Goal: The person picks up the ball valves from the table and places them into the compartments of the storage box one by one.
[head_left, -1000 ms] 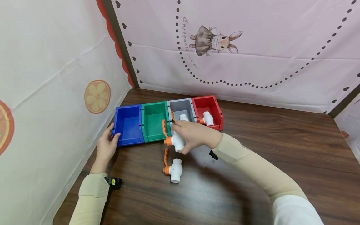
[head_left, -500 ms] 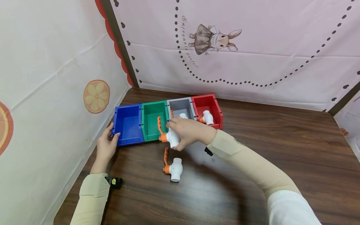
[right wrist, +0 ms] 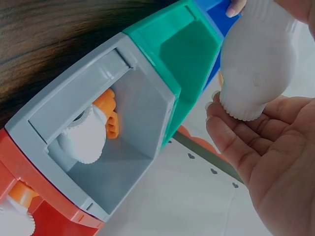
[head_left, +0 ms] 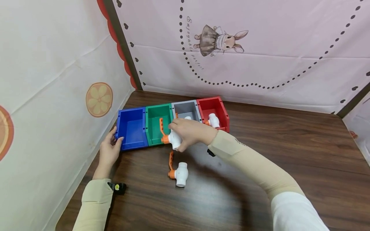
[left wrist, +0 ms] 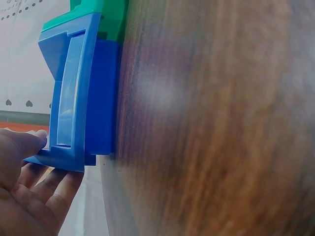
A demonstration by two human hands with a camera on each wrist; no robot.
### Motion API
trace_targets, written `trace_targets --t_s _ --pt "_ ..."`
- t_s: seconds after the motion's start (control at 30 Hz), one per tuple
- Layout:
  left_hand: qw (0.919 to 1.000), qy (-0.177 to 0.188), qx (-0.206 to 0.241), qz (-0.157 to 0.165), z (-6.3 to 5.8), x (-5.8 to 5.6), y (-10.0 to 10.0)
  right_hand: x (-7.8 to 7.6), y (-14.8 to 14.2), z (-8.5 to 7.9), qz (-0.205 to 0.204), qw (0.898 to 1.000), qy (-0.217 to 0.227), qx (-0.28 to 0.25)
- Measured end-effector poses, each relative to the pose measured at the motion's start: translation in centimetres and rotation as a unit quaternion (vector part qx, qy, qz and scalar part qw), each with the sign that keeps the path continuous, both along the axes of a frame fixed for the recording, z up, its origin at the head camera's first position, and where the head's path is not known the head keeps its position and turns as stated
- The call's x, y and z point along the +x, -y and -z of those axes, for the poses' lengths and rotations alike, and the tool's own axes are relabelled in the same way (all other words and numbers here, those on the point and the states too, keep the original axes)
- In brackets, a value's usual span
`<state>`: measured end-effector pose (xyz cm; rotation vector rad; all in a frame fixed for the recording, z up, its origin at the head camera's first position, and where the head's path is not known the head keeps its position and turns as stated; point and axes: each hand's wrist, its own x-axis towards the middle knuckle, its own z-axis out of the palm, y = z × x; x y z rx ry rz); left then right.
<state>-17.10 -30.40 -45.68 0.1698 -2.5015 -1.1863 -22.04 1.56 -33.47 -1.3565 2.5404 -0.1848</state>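
Note:
My left hand (head_left: 109, 152) grips the left wall of the blue bin (left wrist: 74, 93), its thumb on one side and fingers on the other. My right hand (head_left: 192, 131) holds a white ball valve (head_left: 175, 140) by its ends, thumb at one and fingertips at the other. That valve, its orange lever pointing up, hangs over the front of the green bin (head_left: 154, 128). Another ball valve (right wrist: 86, 140) lies in the grey bin (right wrist: 142, 103), partly hidden by the right hand in the head view. A third ball valve (head_left: 181, 175) lies on the table before the bins.
The red bin (head_left: 212, 104), at the right end of the joined row, contains one more ball valve (head_left: 214, 120). The wooden table (head_left: 277, 141) stretches to the right. Fabric-covered walls (head_left: 162, 70) stand behind the row and close along its left.
My right hand has carried its ball valve leftward and slightly up, from in front of the grey bin to the green one. The left hand stays on the blue bin.

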Motion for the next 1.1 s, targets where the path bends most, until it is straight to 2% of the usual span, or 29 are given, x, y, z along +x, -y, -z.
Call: trace_targets --t_s 0.37,0.77,1.1 --pt "0.9999 0.013 -0.001 -0.004 -0.3 -0.1 -0.4 -1.1 0.7 1.0 0.006 1.000 0.000 -0.009" --pt "0.9998 0.009 0.018 -0.002 0.1 -0.1 -0.1 -2.5 2.3 1.9 -0.022 0.999 -0.008 -0.040" --pt "0.9997 0.014 0.019 0.000 -0.1 0.0 0.0 -3.8 3.4 2.6 -0.006 1.000 0.008 -0.029"
